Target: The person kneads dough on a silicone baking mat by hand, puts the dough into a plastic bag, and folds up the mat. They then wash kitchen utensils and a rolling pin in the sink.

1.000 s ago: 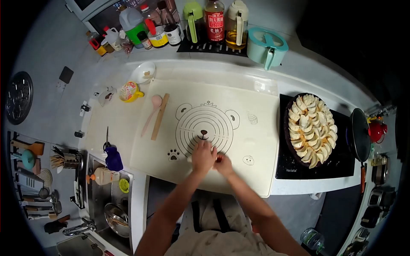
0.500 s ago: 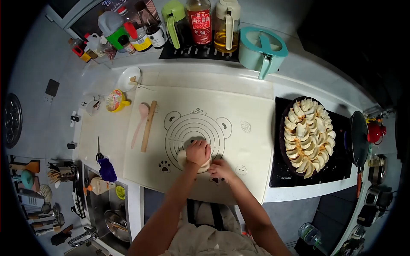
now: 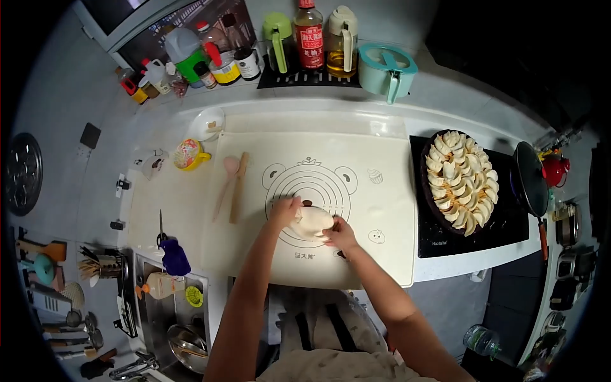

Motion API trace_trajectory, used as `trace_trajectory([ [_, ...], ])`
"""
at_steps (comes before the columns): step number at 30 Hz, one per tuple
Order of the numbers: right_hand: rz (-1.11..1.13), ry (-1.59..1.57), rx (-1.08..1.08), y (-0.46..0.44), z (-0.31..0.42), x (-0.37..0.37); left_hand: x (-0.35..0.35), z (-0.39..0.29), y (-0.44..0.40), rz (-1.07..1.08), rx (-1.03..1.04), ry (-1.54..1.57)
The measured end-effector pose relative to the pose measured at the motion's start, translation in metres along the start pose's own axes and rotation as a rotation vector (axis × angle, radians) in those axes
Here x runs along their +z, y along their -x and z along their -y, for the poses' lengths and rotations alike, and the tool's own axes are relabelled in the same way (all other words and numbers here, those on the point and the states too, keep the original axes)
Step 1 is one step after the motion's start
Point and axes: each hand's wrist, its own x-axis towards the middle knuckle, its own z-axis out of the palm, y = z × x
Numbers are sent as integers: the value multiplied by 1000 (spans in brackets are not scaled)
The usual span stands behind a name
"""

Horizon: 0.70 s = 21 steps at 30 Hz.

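Observation:
A pale lump of dough (image 3: 313,223) lies over the circles of the bear print on the cream mat (image 3: 382,159). My left hand (image 3: 286,211) is closed on the dough's left side, its fingertips on the upper left edge. At the lower right edge, my right hand (image 3: 340,233) pinches the dough between thumb and fingers. To the left on the mat, a wooden rolling pin (image 3: 238,188) lies beside a pink spoon (image 3: 227,184).
A round tray of dumplings (image 3: 459,181) sits on the black cooktop (image 3: 439,245) at right, beside a frying pan (image 3: 529,178). A yellow cup (image 3: 191,155) and white bowl (image 3: 208,123) stand at left. Bottles line the back; scissors (image 3: 161,230) lie near the sink.
Earlier my left hand pressed on top of the dough; now it holds the left edge and more dough shows. My right hand has risen slightly along the right edge. The camera view has shifted.

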Motion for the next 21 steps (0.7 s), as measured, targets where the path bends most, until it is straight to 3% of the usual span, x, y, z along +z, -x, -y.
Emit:
trace_trajectory([
  [2, -107, -132, 77, 20, -2, 15, 13, 34, 9, -114, 7, 132],
  [6, -176, -82, 170, 46, -11, 16, 38, 18, 45, -246, -120, 599],
  [10, -160, -142, 167, 56, -26, 14, 87, -41, 87, -685, 66, -250],
  [13, -98, -44, 139, 52, -40, 5, 109, -52, 81, -1021, 363, -430],
  [16, -7, -46, 153, 52, -20, -1, 112, -52, 53, -905, 219, -384],
  [20, 282, -211, 229, 30, -10, -15, 100, -49, 16, -706, 344, -541],
  [21, 258, -142, 238, 28, -2, -15, 96, -51, 7, -695, 399, -568],
])
